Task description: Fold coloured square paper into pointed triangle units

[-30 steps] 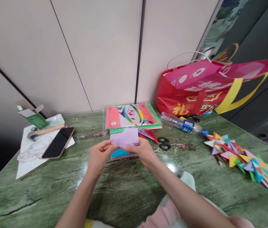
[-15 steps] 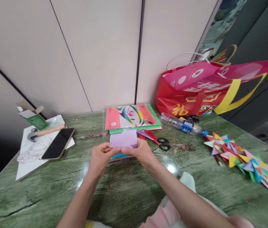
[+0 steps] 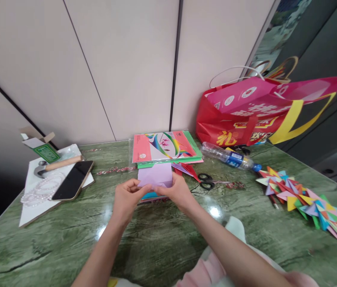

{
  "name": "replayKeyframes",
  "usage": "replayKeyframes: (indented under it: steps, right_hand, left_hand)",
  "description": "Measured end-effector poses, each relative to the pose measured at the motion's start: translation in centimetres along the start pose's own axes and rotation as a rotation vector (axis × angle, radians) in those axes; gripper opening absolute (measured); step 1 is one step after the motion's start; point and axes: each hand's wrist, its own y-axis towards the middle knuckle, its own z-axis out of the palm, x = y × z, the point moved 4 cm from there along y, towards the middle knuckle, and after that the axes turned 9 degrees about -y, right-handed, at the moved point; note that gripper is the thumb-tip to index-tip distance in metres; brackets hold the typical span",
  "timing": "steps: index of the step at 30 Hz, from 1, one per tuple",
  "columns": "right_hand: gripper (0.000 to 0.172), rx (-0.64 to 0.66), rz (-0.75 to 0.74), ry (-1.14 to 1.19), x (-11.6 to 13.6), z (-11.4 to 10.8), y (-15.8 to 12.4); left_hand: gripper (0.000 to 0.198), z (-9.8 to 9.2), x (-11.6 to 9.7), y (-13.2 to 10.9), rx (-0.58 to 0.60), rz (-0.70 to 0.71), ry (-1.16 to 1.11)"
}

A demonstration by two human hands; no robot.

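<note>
Pinching the near edge of a purple sheet of paper (image 3: pixel 155 173), the left hand (image 3: pixel 126 199) and the right hand (image 3: pixel 180 192) have their fingers clamped on it from either side, the thumbs close together at the middle; the sheet is in front of the person, with blue paper (image 3: pixel 149 195) showing just below its near edge; beyond it, a pink-covered packet (image 3: pixel 171 146) lies on the green worktop (image 3: pixel 75 247); scissors (image 3: pixel 206 181) with black handles rest to the right, near red folded paper (image 3: pixel 192 172); farther right lie a clear bottle (image 3: pixel 231 157) and a multicoloured paper construction (image 3: pixel 302 201); a phone (image 3: pixel 73 180) and a hammer (image 3: pixel 59 164) lie well apart at the left.
</note>
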Motion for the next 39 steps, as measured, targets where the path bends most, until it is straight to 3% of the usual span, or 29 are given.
replayKeyframes:
  steps: [5,13,32,36,39]
  right_hand:
    - [0.037,-0.026,0.003,-0.032,-0.1,-0.1,0.1]
    - [0.043,0.023,0.094,0.11,-0.6,0.1,0.4]
    - [0.04,-0.027,0.08,0.106,-1.2,-0.6,1.1]
    - [0.036,-0.085,0.011,0.065,-1.6,-1.4,1.6]
    - [0.028,-0.169,-0.075,0.001,-1.7,-2.1,2.0]
  left_hand:
    - [0.019,-0.1,-0.1,0.1,-0.006,-0.002,-0.018]
    - [0.02,-0.7,-0.7,0.3,-0.086,0.014,-0.021]
    - [0.022,-2.0,-0.7,1.3,-0.156,0.007,-0.123]
    - [0.026,-3.3,-1.1,1.6,-0.23,0.047,-0.188]
    - [0.026,-3.5,-1.0,1.7,-0.186,-0.001,-0.165]
